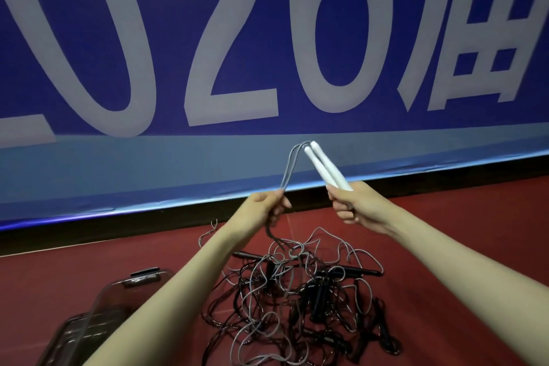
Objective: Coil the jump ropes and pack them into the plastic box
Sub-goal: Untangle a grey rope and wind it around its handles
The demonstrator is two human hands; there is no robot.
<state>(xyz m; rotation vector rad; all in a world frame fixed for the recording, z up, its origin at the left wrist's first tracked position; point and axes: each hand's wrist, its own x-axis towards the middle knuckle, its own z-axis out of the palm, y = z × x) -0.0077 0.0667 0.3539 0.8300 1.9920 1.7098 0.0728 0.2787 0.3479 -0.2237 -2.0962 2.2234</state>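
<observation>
At the lower left of the frame lies the clear plastic box (89,315) on the red floor (445,232), partly hidden by the left forearm. In the lower middle sits a tangled heap of jump ropes (297,291), grey and black cords with black handles. Above it, the left hand (267,205) has its grip clamped on two grey cord strands (289,169). The right hand (347,205) has its grip clamped on two white handles (323,166). Behind stands a blue banner (267,38) with large pale figures.
</observation>
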